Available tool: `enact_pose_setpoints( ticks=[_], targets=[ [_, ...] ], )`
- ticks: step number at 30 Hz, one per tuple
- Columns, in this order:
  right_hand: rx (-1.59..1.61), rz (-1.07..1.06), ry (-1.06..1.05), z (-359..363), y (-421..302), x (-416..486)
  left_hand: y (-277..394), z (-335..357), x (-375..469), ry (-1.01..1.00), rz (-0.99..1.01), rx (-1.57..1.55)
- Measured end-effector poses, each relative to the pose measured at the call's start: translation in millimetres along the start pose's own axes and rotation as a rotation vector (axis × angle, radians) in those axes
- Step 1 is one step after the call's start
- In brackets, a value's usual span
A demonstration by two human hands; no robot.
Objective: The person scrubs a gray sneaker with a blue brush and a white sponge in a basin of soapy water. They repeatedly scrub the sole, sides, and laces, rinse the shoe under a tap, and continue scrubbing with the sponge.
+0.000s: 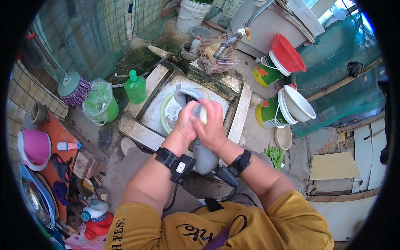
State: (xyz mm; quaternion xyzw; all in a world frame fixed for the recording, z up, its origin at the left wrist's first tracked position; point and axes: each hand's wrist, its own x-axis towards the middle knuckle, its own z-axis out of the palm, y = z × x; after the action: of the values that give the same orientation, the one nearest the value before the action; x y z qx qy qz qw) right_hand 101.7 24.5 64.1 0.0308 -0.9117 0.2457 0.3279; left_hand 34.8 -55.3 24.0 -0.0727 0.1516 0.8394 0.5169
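Observation:
A grey fabric shoe [206,156] is held over a low square wash trough [223,101], its toe towards me and its open collar away from me. My left hand [187,120] grips the shoe near its middle. Pressed close beside it, my right hand [212,125] is closed around a small cream-coloured object [203,115] against the shoe. That object is blurred and mostly covered by fingers, so its kind is unclear. Beneath the hands, a round basin with a pale green rim [163,114] sits in the trough, partly hidden.
A metal tap [223,50] juts over the trough's far side. A green pump bottle [135,87] stands on its left ledge; a green bucket [112,107] is farther left. At right are paint buckets [268,111] with basins on top. A scrub brush [68,146] lies on an orange board.

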Motion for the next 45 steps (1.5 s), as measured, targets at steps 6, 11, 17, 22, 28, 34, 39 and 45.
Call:
enact_pose_setpoints(
  ticks=[6,11,17,22,28,34,39,45],
  targets=[
    [0.213,0.289,0.006,-13,1,14,-2,14,-11,0.041,0.017,0.234],
    [0.101,0.181,-0.118,-22,14,36,-3,20,-13,-0.084,-0.097,0.241],
    [0.084,0.369,-0.368,-20,56,71,-16,22,-17,-0.158,-0.012,0.504],
    [0.116,0.488,-0.274,-44,46,66,-9,16,-9,-0.191,0.116,0.805],
    [-0.103,0.648,-0.602,-57,31,57,-17,8,-3,-0.101,0.256,1.069],
    [-0.027,0.469,-0.292,-54,43,39,-17,5,-4,-0.049,0.351,1.050],
    [0.028,0.166,-0.096,-47,21,17,-10,16,1,-0.124,0.131,0.522],
    [0.112,0.112,-0.169,-33,-4,-11,-3,11,0,-0.010,0.044,0.013]
  ],
)
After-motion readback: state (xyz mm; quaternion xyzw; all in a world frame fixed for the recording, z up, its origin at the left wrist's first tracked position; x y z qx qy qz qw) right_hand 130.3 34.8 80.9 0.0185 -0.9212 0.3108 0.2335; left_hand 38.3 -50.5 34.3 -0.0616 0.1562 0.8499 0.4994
